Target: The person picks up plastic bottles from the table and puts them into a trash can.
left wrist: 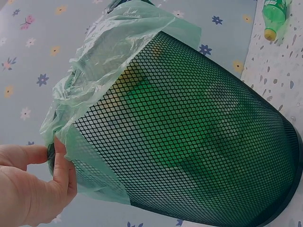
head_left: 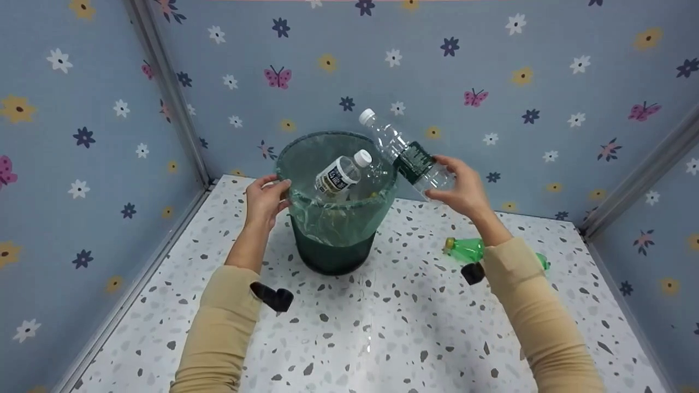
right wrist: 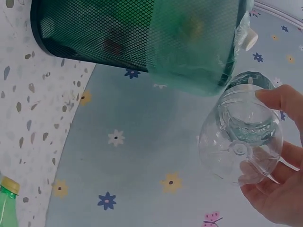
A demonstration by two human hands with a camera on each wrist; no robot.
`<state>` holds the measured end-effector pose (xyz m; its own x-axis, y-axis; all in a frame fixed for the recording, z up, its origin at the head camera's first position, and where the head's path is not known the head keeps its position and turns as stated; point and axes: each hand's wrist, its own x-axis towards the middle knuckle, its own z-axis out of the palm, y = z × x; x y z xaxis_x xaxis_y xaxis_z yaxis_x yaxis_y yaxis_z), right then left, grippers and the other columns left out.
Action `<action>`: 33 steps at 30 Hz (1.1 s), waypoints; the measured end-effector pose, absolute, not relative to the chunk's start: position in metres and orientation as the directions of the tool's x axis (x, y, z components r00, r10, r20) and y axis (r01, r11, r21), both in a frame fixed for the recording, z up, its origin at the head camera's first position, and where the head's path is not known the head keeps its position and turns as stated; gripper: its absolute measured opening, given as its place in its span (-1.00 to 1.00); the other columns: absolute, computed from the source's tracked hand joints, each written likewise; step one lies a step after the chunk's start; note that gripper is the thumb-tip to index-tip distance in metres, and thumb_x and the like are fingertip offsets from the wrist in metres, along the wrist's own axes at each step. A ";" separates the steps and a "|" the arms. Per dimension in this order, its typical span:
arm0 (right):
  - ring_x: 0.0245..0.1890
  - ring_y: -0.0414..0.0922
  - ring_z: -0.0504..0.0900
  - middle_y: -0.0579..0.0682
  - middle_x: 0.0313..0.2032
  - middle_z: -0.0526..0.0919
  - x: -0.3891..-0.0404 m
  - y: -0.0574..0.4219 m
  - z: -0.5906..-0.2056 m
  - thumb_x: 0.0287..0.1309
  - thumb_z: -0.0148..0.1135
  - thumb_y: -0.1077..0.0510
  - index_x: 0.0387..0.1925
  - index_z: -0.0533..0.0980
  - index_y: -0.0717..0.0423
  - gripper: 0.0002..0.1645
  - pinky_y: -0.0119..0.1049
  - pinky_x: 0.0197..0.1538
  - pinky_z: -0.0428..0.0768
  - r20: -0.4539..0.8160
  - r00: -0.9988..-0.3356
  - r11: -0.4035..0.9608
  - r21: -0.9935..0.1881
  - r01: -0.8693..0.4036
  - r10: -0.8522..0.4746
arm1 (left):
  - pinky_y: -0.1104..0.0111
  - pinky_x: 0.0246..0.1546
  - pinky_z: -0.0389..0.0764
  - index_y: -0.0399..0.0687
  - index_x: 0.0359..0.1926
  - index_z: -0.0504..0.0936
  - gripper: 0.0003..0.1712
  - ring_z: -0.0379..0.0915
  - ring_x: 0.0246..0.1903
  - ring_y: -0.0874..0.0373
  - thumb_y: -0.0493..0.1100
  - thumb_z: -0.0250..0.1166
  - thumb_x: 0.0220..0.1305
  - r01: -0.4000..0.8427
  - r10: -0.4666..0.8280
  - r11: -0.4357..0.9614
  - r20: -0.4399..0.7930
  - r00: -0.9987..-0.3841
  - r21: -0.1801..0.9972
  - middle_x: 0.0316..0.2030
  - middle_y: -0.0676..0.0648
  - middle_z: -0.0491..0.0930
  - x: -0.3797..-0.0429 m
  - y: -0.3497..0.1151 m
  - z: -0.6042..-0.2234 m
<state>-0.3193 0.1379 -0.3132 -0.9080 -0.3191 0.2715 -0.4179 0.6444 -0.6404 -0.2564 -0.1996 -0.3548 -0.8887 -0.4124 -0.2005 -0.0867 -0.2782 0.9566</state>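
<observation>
A black mesh trash can lined with a translucent green bag stands on the speckled surface. My left hand pinches the can's bagged rim at its left side, thumb and fingers on either side of it. In my right hand is a clear plastic bottle with a dark green label and white cap, gripped near its base. It tilts toward the can, its body over the right rim. A smaller bottle with a black-and-white label pokes up inside the can. Through the mesh, green bottles show.
A green bottle with a yellow cap lies on the speckled surface, partly hidden behind my right forearm. Flower-patterned walls rise behind the can and on both sides.
</observation>
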 end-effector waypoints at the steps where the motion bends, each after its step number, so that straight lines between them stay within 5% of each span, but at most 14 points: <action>1: 0.12 0.08 0.26 0.13 0.16 0.28 -0.320 0.136 -0.310 -0.18 0.38 0.20 0.22 0.22 0.11 -0.14 -0.05 0.13 0.24 0.266 -0.905 0.650 -0.631 -0.424 -0.332 | 0.46 -0.45 0.50 -0.22 0.15 0.26 -0.53 0.40 -0.38 0.17 -0.27 0.12 0.21 -0.085 -0.413 -0.276 -0.198 -0.889 0.957 -0.30 -0.08 0.38 -0.256 -0.199 -0.355; 25: 0.19 0.06 0.17 0.12 0.15 0.31 -0.339 0.090 -0.252 -0.17 0.35 0.31 0.16 0.31 0.17 -0.24 -0.07 0.22 0.08 0.270 -0.728 0.706 -0.194 -0.682 -0.630 | 0.46 -0.44 0.51 -0.21 0.13 0.26 -0.54 0.41 -0.37 0.17 -0.26 0.12 0.22 -0.086 -0.419 -0.278 -0.202 -0.885 0.957 -0.27 -0.09 0.39 -0.257 -0.200 -0.355; 33: 0.23 0.01 0.11 0.08 0.21 0.22 -0.343 0.079 -0.243 -0.11 0.32 0.33 0.14 0.33 0.11 -0.30 -0.10 0.22 0.11 0.301 -0.668 0.649 -0.177 -0.740 -0.681 | 0.45 -0.42 0.50 -0.21 0.14 0.26 -0.54 0.40 -0.36 0.17 -0.27 0.12 0.22 -0.079 -0.418 -0.275 -0.193 -0.888 0.958 -0.27 -0.09 0.39 -0.257 -0.199 -0.355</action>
